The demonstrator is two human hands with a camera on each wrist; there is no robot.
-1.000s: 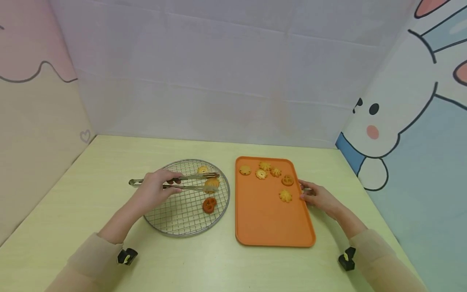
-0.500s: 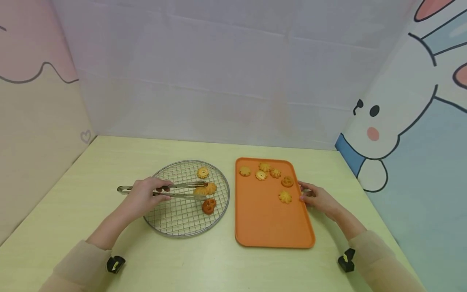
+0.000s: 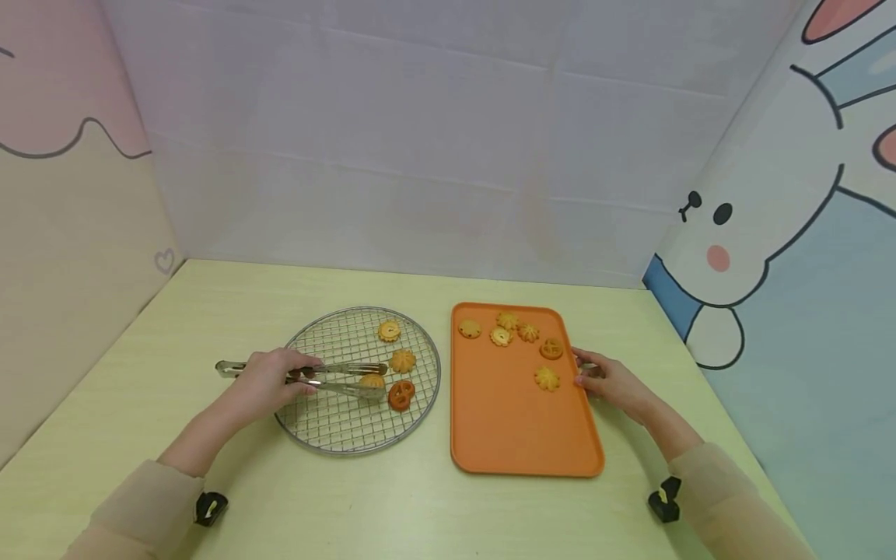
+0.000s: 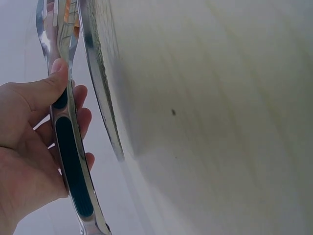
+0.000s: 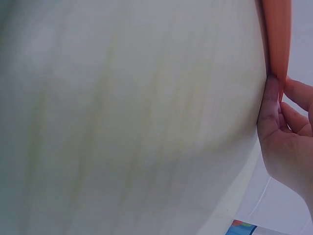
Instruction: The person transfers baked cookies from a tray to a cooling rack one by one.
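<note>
Head view: left hand [image 3: 262, 381] grips the tongs [image 3: 329, 377] midway along the arms, thumb on top, tips closing around a cookie [image 3: 372, 381] on the round wire rack [image 3: 336, 432]. A light, even squeeze seems best, so the cookie neither cracks nor slips. Two more cookies lie just beside the tips, so a straight lift looks safest. Right hand [image 3: 610, 381] steadies the orange tray [image 3: 521, 435], fingers pinching its edge, on the bench [image 3: 420, 513].
</note>
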